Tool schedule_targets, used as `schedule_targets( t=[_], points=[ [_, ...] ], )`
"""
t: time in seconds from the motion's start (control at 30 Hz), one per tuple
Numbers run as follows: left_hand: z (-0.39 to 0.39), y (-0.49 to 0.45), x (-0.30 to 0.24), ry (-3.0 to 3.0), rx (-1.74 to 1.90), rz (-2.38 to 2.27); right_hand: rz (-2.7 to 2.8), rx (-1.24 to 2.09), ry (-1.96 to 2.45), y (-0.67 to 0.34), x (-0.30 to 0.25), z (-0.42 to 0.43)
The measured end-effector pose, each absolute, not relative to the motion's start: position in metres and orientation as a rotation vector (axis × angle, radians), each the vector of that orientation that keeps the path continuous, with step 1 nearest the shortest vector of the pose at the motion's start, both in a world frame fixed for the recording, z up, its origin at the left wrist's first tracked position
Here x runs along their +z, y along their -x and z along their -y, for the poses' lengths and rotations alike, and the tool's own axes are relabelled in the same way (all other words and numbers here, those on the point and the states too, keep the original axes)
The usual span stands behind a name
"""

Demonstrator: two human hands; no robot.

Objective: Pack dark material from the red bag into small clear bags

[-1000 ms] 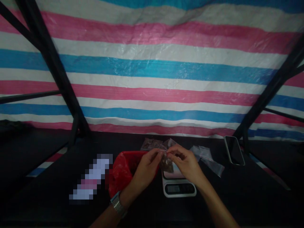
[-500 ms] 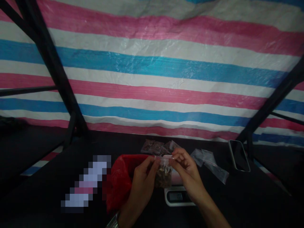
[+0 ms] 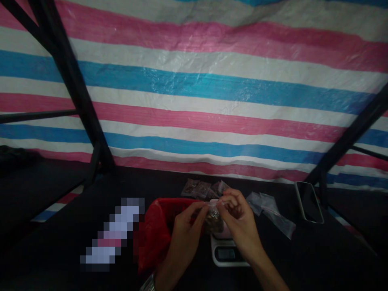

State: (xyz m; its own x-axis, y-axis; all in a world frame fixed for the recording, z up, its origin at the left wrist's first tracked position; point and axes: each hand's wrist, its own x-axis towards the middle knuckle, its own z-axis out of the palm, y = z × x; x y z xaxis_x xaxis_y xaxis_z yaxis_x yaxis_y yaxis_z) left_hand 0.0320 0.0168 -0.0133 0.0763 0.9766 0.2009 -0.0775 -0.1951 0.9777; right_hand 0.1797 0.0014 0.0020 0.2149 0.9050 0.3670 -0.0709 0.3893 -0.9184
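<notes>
Between my two hands hangs a small clear zip bag (image 3: pixel 213 220) with brownish pieces inside; what they are is too dim to make out. My left hand (image 3: pixel 188 226) pinches the bag's top edge at its left. At the right end of that edge, my right hand (image 3: pixel 239 216) pinches it between thumb and forefinger. Under and behind the bag stands a white digital scale (image 3: pixel 232 258), its display facing me and a pale pinkish container (image 3: pixel 222 232) on it, partly hidden. A red plastic bag (image 3: pixel 154 228) stands open beside my left hand, its contents dark.
Several filled small bags (image 3: pixel 197 188) lie behind the scale. Flat clear bags (image 3: pixel 273 210) lie to the right, with a phone (image 3: pixel 309 202) beyond them. A pixelated strip (image 3: pixel 113 232) is at left on the black table (image 3: pixel 127 182). Striped sheeting (image 3: pixel 212 89) hangs behind dark metal legs.
Both hands still pinch the zip bag's top edge. They have come slightly closer together, and the bag now appears tilted and shorter. The whole view has shifted a little.
</notes>
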Motion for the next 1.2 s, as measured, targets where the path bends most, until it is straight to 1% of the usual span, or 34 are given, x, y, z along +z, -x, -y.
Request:
schedule_targets(
  t=[0.2, 0.37, 0.63, 0.7, 0.8, 0.87, 0.93, 1.03, 1.13, 1.2],
  points=[
    [-0.016, -0.032, -0.015, -1.416, 1.317, -1.003, 1.142, 0.848, 0.986, -0.176, -0.006, -0.001],
    [-0.014, -0.029, -0.011, -1.509, 1.311, -1.018, 1.173, 0.872, 0.973, -0.177, -0.002, 0.003],
    [-0.010, -0.027, -0.010, -1.667, 1.239, -0.972, 1.218, 0.761, 1.000, -0.184, 0.007, 0.010],
    [-0.003, -0.030, -0.016, -1.746, 1.282, -0.966, 1.189, 0.651, 1.035, -0.196, 0.013, 0.004],
    [0.012, -0.036, -0.026, -1.915, 1.393, -1.003, 1.088, 0.363, 1.131, -0.225, 0.024, -0.019],
    [0.022, -0.038, -0.031, -2.092, 1.485, -0.941, 1.054, 0.146, 1.168, -0.247, 0.027, -0.041],
    [0.029, -0.039, -0.031, -2.285, 1.579, -0.821, 1.092, 0.024, 1.288, -0.262, 0.023, -0.063],
    [0.032, -0.040, -0.028, -2.458, 1.685, -0.718, 1.233, 0.086, 1.482, -0.266, 0.003, -0.088],
    [0.030, -0.040, -0.027, -2.398, 1.799, -0.783, 1.394, 0.228, 1.547, -0.259, -0.016, -0.099],
    [0.028, -0.037, -0.025, -2.372, 1.782, -0.802, 1.451, 0.274, 1.579, -0.261, -0.021, -0.099]
  ],
)
